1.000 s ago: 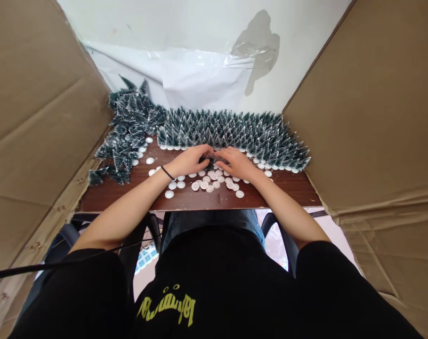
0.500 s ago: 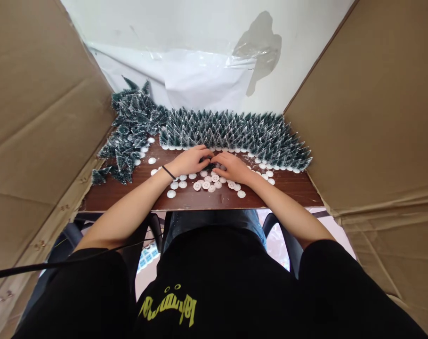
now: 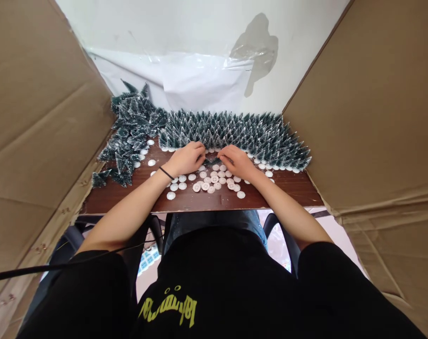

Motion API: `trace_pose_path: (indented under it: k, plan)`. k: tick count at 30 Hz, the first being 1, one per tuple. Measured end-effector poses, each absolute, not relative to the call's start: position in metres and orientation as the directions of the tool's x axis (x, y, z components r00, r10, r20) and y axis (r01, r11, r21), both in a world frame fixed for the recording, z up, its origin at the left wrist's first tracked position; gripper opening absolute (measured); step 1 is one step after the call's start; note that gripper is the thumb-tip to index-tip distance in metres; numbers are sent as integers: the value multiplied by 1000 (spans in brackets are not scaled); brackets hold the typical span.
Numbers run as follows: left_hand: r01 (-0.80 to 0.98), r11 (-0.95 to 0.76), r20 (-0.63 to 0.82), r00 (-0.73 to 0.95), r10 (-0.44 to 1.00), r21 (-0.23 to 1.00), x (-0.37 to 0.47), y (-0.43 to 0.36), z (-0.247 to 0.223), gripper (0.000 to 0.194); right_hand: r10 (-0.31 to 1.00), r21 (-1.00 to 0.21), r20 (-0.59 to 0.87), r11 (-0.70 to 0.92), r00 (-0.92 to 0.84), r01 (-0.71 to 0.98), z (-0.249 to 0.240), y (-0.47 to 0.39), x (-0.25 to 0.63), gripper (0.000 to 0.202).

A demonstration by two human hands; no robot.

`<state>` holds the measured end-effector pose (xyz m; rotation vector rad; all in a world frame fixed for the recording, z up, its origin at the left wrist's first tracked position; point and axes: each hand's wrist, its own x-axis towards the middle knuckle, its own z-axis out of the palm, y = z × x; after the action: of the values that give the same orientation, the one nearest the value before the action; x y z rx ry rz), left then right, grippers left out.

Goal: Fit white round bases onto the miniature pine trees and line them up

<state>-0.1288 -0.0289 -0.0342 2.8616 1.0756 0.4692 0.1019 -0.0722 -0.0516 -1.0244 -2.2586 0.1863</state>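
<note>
The left hand [image 3: 186,158], fingers curled, appears to pinch one end of a small dark-green tree [image 3: 211,161] between the hands, just beyond the white discs [image 3: 214,179]; whether the right hand [image 3: 238,162] grips it is unclear. Apparently mid-handling, this calls for steady two-handed control.

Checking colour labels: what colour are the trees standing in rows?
The trees are dark green flecked with white, best seen in the head view.
</note>
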Motion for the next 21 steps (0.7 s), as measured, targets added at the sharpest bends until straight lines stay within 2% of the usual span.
trace_pose_path:
  k: [5, 11, 13, 16, 21]
  plan:
    - [588, -808, 321, 761, 564, 26, -132, -33, -22, 21, 780, -272, 454, 581, -431, 767, -48, -72, 108, 29]
    - [487, -874, 348, 818, 458, 4, -130, -38, -16, 16, 843, -194, 316, 507, -436, 840, -52, -72, 107, 29]
    - [416, -909, 316, 859, 404, 32, -128, -41, -16, 18, 847, -195, 297, 505, -440, 841, -50, -73, 107, 36]
    - [295, -945, 280, 904, 324, 142, -124, -46, -18, 23, 833, -222, 292, 538, -471, 813, -46, -73, 109, 45]
    - [250, -945, 180, 940, 289, 212, -118, -48, -26, 23, 754, -264, 311, 653, -578, 710, -47, -71, 116, 42]
